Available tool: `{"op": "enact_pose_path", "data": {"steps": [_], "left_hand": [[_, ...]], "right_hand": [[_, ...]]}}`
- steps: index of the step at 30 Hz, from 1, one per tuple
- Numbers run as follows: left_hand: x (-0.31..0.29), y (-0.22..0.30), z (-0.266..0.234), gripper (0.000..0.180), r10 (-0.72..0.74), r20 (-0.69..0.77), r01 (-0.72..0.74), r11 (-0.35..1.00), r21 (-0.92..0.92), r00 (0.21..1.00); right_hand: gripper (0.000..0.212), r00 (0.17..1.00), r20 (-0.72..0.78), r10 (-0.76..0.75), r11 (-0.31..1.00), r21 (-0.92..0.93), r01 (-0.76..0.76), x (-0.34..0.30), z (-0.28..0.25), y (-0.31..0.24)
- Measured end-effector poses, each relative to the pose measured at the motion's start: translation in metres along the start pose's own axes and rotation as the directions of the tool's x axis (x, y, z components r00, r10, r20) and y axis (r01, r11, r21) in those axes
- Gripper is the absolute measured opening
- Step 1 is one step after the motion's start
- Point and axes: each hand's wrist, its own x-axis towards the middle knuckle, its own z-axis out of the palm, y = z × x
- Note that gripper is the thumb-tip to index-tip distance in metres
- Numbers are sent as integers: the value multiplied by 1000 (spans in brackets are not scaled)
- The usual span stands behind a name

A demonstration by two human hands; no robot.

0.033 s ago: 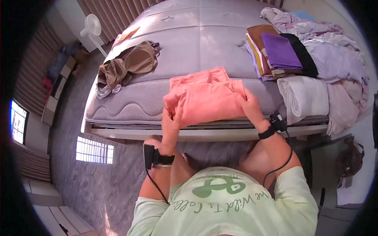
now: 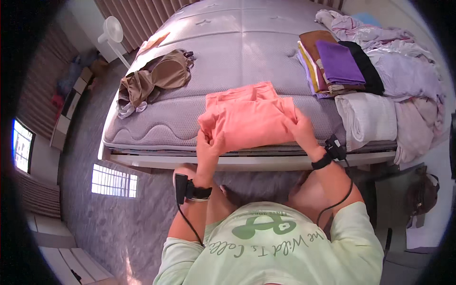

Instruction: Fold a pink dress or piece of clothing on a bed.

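A folded coral-pink garment (image 2: pixel 251 123) lies on the near edge of the grey quilted mattress (image 2: pixel 228 61); its exact kind cannot be made out. Its layers are doubled over, with another folded part showing behind. My left hand (image 2: pixel 208 149) grips the near left corner, thumb on top and fingers partly hidden by the cloth. On the other side, my right hand (image 2: pixel 303 130) holds the right edge in the same way, with its fingertips hidden. Both wrists wear black bands with small cabled devices.
Brown bras (image 2: pixel 164 73) lie on the mattress at left. To the right sit a stack of folded clothes with a purple one on top (image 2: pixel 339 61), a folded white cloth (image 2: pixel 368 118) and a heap of loose pale fabric (image 2: pixel 403 71). A white fan (image 2: pixel 112 29) stands beyond the bed's left side.
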Motion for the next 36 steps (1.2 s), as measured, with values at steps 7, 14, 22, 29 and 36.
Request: {"op": "enact_pose_path", "data": {"steps": [7,14,22,29,36], "left_hand": [[3,25,7,37,172,-147,-167,985,44,974],[1,-16,-14,43,169,-50,-138,916,378,984],[-1,5,-10,50,165,-27,-146,927,346,986],[0,-7,-14,55,13,-45,4,939,345,999],[17,-1,-3,49,88,59,-100,961,258,994]], "right_hand": [[29,988,-132,-78,981,168,99,4,-7,-28],[27,991,-100,-89,974,198,107,9,12,5],[29,976,-186,-111,976,164,142,1,-2,-9],[30,996,-66,-63,990,124,71,5,-4,-3],[34,996,-44,-83,996,25,84,18,7,-9]]}}
